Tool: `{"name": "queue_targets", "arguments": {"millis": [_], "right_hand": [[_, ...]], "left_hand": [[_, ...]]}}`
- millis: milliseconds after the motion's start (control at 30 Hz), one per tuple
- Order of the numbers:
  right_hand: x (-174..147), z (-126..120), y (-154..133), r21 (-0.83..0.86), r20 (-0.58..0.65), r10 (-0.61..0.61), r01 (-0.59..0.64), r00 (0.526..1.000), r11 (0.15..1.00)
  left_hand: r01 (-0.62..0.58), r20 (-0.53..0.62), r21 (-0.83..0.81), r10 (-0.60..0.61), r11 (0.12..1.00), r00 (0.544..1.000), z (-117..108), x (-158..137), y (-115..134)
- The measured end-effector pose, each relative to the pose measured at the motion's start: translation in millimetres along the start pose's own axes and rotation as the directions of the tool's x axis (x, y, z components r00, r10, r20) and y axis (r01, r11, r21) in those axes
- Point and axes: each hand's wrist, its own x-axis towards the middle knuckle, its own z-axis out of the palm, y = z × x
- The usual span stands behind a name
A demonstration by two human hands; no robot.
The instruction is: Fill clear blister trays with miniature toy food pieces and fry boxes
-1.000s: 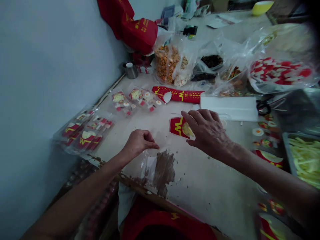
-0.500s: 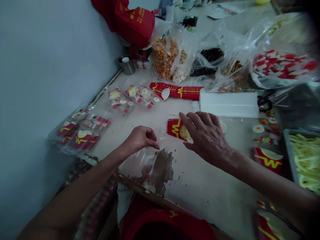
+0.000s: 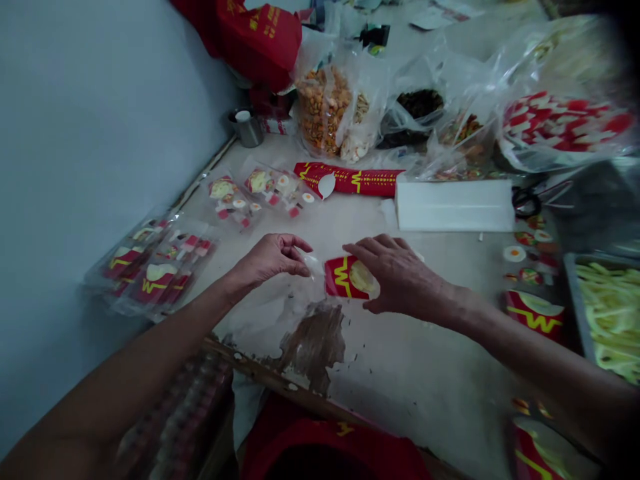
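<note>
A small red fry carton with a yellow zigzag and pale fries lies in a clear plastic bag on the table. My left hand pinches the bag's loose end between thumb and fingers. Over the other end of the carton is my right hand, its fingers along the far edge and its thumb at the near edge. The palm hides that end of the packet. Beyond the hands, filled clear packets with toy-like food pieces lie flat, and more packets are stacked at the left.
A row of red cartons and a white block lie beyond my hands. Behind stand bags of orange-brown pieces and red-white pieces. Scissors and a tray of pale fries are at right. A metal cup stands by the wall.
My left hand has moved up and now pinches the bag's end, which has lifted. My right hand has come down around the carton. The packet has shifted slightly left and nearer.
</note>
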Motion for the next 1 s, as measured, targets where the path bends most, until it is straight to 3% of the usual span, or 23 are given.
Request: {"name": "queue_targets", "arguments": {"millis": [133,300,467,567,667,767,833,900,1000], "right_hand": [[-1,12,10,0.146,0.094,-0.083,0.069,0.992,0.987],[4,25,1,0.052,0.050,-0.080,0.078,0.995,0.996],[7,39,-28,0.029,0.062,-0.075,0.074,0.995,0.997],[7,50,-45,0.069,0.078,-0.016,0.010,0.997,0.998],[7,59,-59,0.045,0.063,0.124,-0.127,0.990,0.991],[2,64,-70,0.016,-0.002,0.220,-0.220,0.975,0.975],[-7,65,-75,-0.017,-0.080,0.246,-0.248,0.966,0.969],[-21,64,-79,-0.066,-0.129,0.295,-0.305,0.947,0.950],[-44,64,-82,-0.100,-0.086,0.436,-0.443,0.896,0.891]], "left_hand": [[0.080,0.080,0.023,-0.082,0.996,0.993,-5,4,-11],[0.100,0.109,0.057,-0.106,0.993,0.988,-7,8,-18],[0.045,0.307,0.229,-0.116,0.972,0.945,-2,21,-11],[-0.084,0.378,0.321,-0.046,0.943,0.924,8,24,-8],[-0.305,0.184,0.476,0.246,0.825,0.952,18,10,-12],[-0.312,-0.093,0.699,0.515,0.643,0.852,29,-21,-23],[-0.235,-0.154,0.801,0.568,0.551,0.809,38,-43,-32],[-0.189,-0.133,0.858,0.561,0.478,0.817,48,-59,-40],[-0.161,-0.087,0.899,0.525,0.408,0.847,63,-67,-46]]}}
